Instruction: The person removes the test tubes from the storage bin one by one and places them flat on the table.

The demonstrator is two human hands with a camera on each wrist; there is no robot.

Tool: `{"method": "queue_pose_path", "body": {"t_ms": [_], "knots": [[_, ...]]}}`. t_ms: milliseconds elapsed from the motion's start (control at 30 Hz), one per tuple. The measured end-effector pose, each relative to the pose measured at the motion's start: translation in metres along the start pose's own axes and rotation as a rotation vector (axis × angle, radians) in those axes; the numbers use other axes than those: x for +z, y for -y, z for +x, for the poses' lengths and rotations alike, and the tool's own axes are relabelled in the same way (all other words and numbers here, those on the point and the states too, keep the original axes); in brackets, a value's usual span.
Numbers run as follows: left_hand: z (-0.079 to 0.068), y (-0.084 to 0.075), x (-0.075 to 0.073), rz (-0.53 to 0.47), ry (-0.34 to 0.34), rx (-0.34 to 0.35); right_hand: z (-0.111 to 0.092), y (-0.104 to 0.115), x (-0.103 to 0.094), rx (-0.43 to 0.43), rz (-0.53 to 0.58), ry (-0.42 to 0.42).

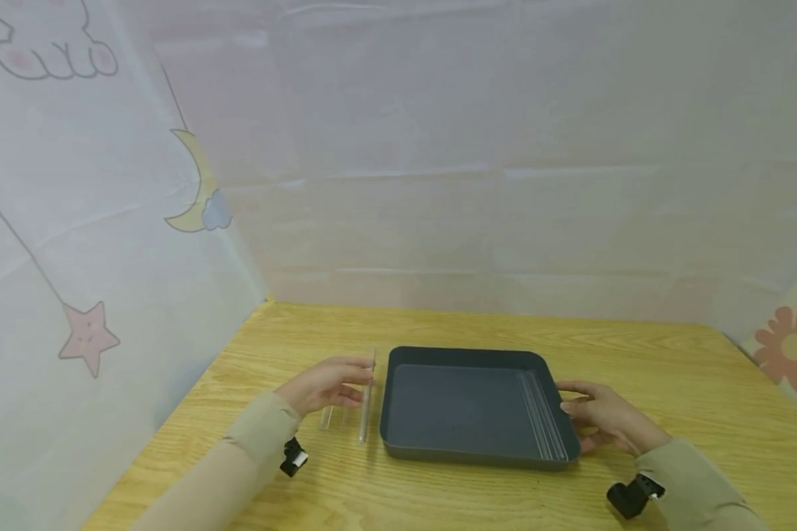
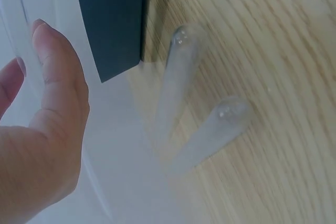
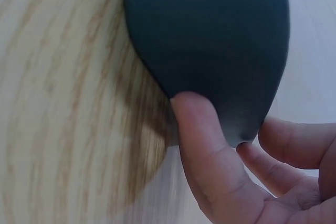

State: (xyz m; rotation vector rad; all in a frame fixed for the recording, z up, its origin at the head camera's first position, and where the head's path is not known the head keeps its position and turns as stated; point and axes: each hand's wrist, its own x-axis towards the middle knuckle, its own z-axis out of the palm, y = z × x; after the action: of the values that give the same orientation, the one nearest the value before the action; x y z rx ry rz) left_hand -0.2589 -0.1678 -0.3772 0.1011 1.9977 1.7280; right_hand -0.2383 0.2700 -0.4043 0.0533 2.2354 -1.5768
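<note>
My left hand (image 1: 328, 383) is left of a dark grey tray (image 1: 461, 459), its fingertips pinching a slim clear tube (image 1: 365, 413). In the left wrist view the fingers (image 2: 55, 61) stand opposed at the left edge, and the see-through tube barely shows there. Two more clear tubes with rounded ends, one upper (image 2: 181, 72) and one lower (image 2: 215, 132), lie on the wood below that hand. Several clear tubes (image 1: 543, 417) lie side by side along the tray's right inner side. My right hand (image 1: 607, 417) holds the tray's right wall, fingers against its outside and at its rim.
The wood-grain table (image 1: 637, 354) runs back to a pale fabric backdrop (image 1: 471, 184), with another patterned sheet (image 1: 106, 243) along its left. A small black wrist camera (image 1: 294, 457) sits on the left sleeve, another black camera (image 1: 631, 495) on the right.
</note>
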Motion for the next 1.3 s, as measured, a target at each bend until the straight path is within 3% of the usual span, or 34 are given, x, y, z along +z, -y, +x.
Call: {"method": "queue_pose_path", "body": {"t_ms": [667, 1133, 1300], "knots": [[-0.011, 0.009, -0.023, 0.012, -0.058, -0.004, -0.002, -0.001, 0.001, -0.002, 0.010, 0.000], [-0.017, 0.013, -0.038, 0.046, -0.156, -0.020, -0.002, 0.000, 0.001, -0.005, 0.002, -0.005], [-0.019, 0.015, -0.041, 0.043, -0.154, -0.012, -0.002, 0.000, 0.001, -0.004, 0.003, -0.006]]}}
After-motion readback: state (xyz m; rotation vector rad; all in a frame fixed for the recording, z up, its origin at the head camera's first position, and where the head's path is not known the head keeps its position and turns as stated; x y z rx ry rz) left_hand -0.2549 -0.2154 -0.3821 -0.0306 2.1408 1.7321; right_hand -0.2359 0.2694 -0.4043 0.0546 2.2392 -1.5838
